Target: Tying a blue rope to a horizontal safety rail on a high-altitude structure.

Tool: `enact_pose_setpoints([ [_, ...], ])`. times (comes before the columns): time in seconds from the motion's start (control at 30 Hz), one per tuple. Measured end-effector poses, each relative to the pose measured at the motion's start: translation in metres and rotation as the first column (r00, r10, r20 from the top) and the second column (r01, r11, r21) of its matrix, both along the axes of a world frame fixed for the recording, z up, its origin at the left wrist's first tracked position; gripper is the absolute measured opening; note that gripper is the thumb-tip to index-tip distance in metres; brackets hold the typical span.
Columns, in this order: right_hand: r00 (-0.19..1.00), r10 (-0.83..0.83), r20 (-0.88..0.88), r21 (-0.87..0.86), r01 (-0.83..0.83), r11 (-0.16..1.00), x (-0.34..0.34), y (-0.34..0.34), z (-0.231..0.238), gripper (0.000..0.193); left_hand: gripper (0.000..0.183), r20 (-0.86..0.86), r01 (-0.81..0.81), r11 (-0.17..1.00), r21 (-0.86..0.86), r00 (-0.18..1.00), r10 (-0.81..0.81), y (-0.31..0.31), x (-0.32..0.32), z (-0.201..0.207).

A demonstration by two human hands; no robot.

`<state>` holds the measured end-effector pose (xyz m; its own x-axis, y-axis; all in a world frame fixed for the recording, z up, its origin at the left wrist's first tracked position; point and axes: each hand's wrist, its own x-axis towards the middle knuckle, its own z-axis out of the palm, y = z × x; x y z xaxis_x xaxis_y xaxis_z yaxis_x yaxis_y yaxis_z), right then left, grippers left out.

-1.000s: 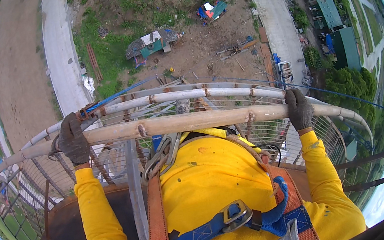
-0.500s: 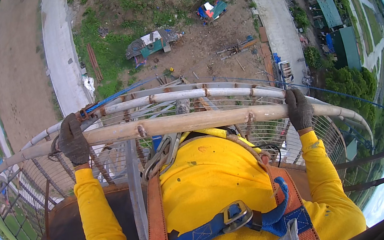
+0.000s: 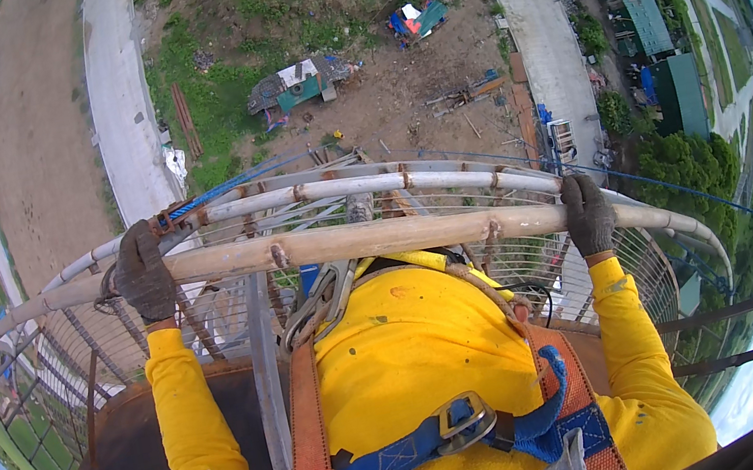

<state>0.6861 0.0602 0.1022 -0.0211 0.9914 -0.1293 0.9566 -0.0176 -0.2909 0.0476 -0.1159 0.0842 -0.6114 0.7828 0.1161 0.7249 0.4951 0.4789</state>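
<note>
Both of my hands wear dark grey work gloves and rest on a curved railing high above the ground. My left hand [image 3: 143, 274] wraps over the nearer, beige rail [image 3: 367, 239], beside a blue rope [image 3: 220, 193] tied to the rails. Toward the other end, my right hand [image 3: 587, 212] is closed over the same rail, its fingers lying across the top. A white pipe [image 3: 349, 187] curves just beyond the beige one. Against my chest sits an orange and blue safety harness [image 3: 370, 465] with a metal buckle [image 3: 465, 422]; large metal hooks [image 3: 320, 304] hang near the rail.
Below the railing is a walkway of thin metal bars [image 3: 544, 282]. A rusty curved metal surface [image 3: 154, 451] lies at lower left. A blue line [image 3: 698, 193] runs to the right past dark metal bars [image 3: 738, 309]. Far below are roads, dirt and green-roofed sheds [image 3: 677, 95].
</note>
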Motion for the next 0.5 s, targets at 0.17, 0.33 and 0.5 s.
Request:
enact_pose_setpoints([
  [0.17, 1.000, 0.026, 0.001, 0.061, -0.026, 0.998, 0.0048, -0.0008, -0.0063, 0.029, 0.029, 0.015, -0.015, 1.000, -0.010, 1.000, 0.015, -0.0007, -0.0009, -0.0001],
  [0.33, 1.000, 0.020, -0.021, 0.033, -0.019, 0.999, 0.0005, 0.0005, -0.0008, 0.029, 0.029, -0.017, -0.003, 1.000, -0.017, 1.000, 0.003, -0.0008, -0.0015, -0.0008],
  [0.5, 0.999, 0.034, -0.027, 0.047, -0.033, 0.998, 0.0004, 0.0006, -0.0013, 0.029, 0.029, -0.003, -0.006, 1.000, -0.009, 1.000, 0.006, -0.0004, -0.0015, -0.0008],
])
